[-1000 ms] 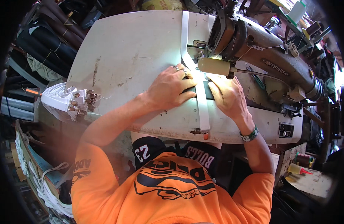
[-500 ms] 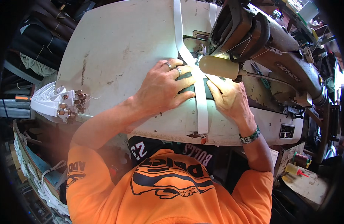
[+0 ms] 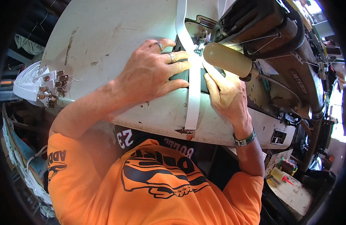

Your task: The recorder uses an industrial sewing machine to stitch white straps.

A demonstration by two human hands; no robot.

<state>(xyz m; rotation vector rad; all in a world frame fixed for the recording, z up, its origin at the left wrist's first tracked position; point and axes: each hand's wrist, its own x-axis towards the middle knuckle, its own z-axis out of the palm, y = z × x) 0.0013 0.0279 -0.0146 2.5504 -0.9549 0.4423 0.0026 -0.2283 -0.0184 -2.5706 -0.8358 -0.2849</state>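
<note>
A white strap (image 3: pixel 194 107) runs under the needle area (image 3: pixel 199 48) of a sewing machine (image 3: pixel 265 28), over a dark flat piece (image 3: pixel 178 82); a metal fitting (image 3: pixel 190 134) is at its near end. My left hand (image 3: pixel 158 67) lies with fingers spread on the dark piece, left of the strap, two rings on its fingers. My right hand (image 3: pixel 227 92) rests just right of the strap, fingers extended on the same piece, tips partly hidden by a cream lamp (image 3: pixel 223 58). The light washes out the spot where the strap meets the needle.
The machine sits on a worn white table (image 3: pixel 86 45). A bundle of white straps with metal fittings (image 3: pixel 32 84) lies at its left edge. Dark rolls (image 3: pixel 38 18) stand behind at left. At lower right are a board (image 3: pixel 285 195) and a small yellow bottle (image 3: pixel 277 174).
The view has shifted, so the machine appears larger and higher. My left hand's fingers are more spread than a second ago; both hands stay beside the strap at the needle.
</note>
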